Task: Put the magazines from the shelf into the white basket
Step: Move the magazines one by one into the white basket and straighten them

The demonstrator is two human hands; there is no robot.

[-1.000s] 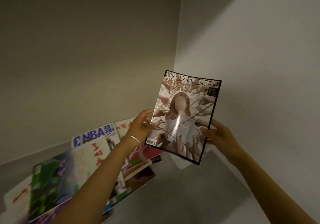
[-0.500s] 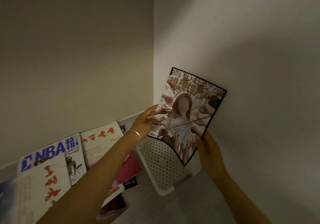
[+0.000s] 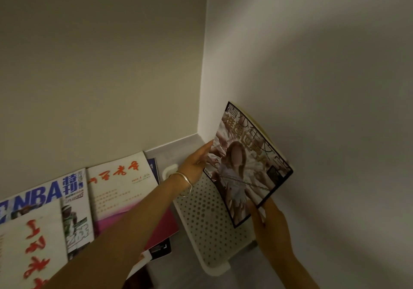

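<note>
On the shelf [image 3: 174,152] at the left, several magazines [image 3: 118,188] lay fanned, waiting. The left hand [image 3: 195,166] steadied one edge of the held magazine [image 3: 248,166], fingers flat along it, above the white basket [image 3: 207,228]. The right hand [image 3: 271,226] pinched its lower corner beside the wall [image 3: 324,110]. Tilted so, I judged it might bend, snag the rim, or slide behind the basket.

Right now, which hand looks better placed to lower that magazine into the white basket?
Probably the right hand: it grips the magazine at its bottom corner, directly above the white basket. The left hand only steadies the upper left edge.
</note>
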